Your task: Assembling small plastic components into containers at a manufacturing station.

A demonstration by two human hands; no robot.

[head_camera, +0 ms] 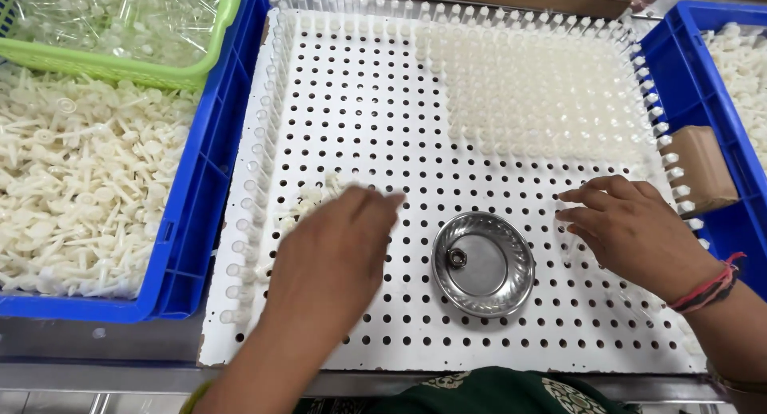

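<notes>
White perforated board (383,318) fills counter. My left hand (335,250) cups loose white plugs (307,198) beside open holes; right hand (631,226) pinches clear tube (569,214). Steel bowl (483,262) between, within reach.

Steel bowl (483,264), green basket (209,58)

One head-worn view, looking steeply down and close.

The camera sits above the person's chest, facing forward over the white perforated board (383,142) on the table; blue bins (204,174) run off both side edges, and forearms enter from the bottom.
</notes>
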